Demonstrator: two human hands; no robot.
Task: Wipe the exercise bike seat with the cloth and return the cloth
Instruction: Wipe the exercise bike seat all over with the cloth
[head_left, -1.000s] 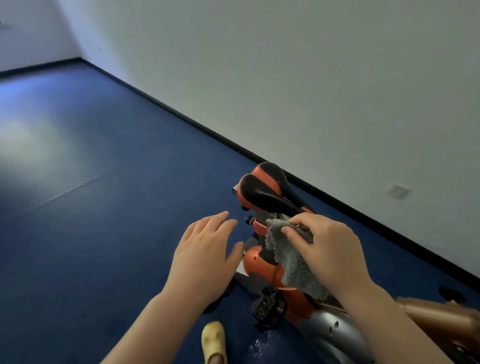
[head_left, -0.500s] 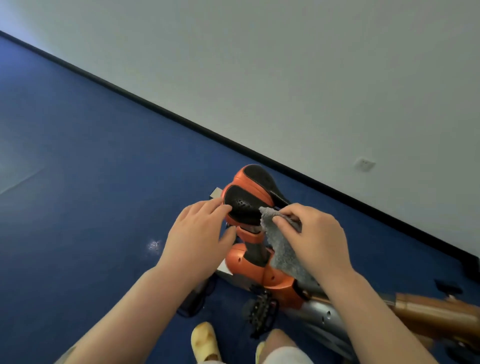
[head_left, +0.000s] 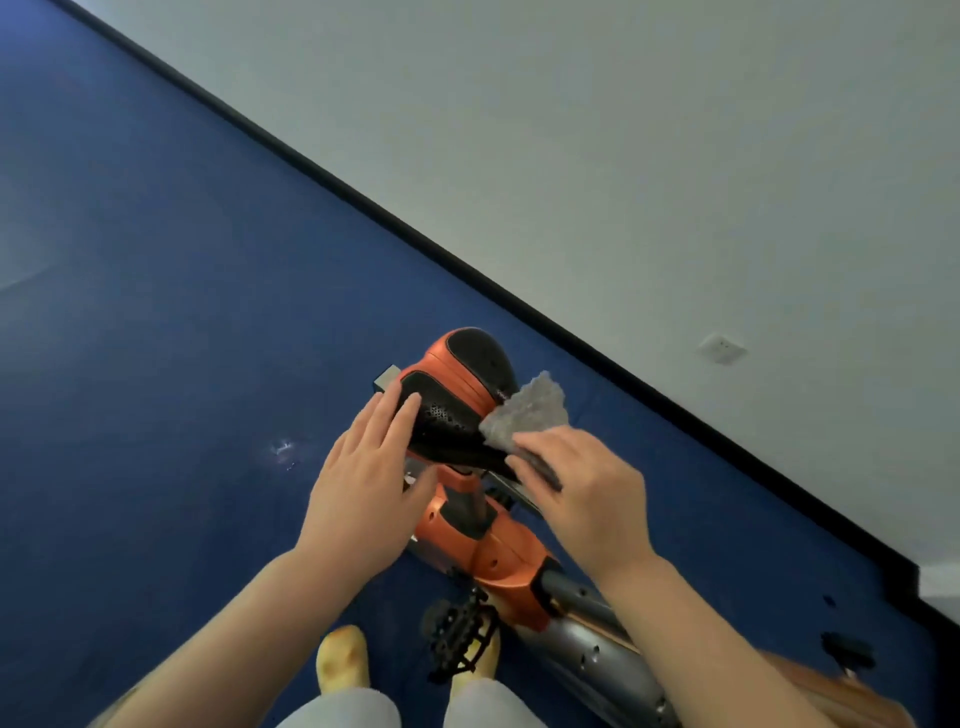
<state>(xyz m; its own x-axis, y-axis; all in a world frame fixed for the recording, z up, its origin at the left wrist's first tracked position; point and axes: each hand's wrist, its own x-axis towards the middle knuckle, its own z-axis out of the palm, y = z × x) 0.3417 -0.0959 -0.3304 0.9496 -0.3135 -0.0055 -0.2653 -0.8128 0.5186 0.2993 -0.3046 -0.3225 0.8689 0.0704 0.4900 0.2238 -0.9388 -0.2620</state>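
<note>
So the bike seat is orange with black padded panels, sitting on its orange post right in the middle of the shot, just above both hands. The grey fuzzy cloth is pressed onto the right rear side of the seat, with one corner sticking up past the edge. The right hand is flat on top of the cloth, fingers mostly extended and pinning it down to the saddle rather than balling it up. The left hand is open, fingers straight, resting against the left side of the seat with the thumb tucked under the rim.

Below the seat there's the orange frame, a black pedal and a silver tube. Yellow shoes stand on the blue floor, with a grey wall and a white socket behind.
</note>
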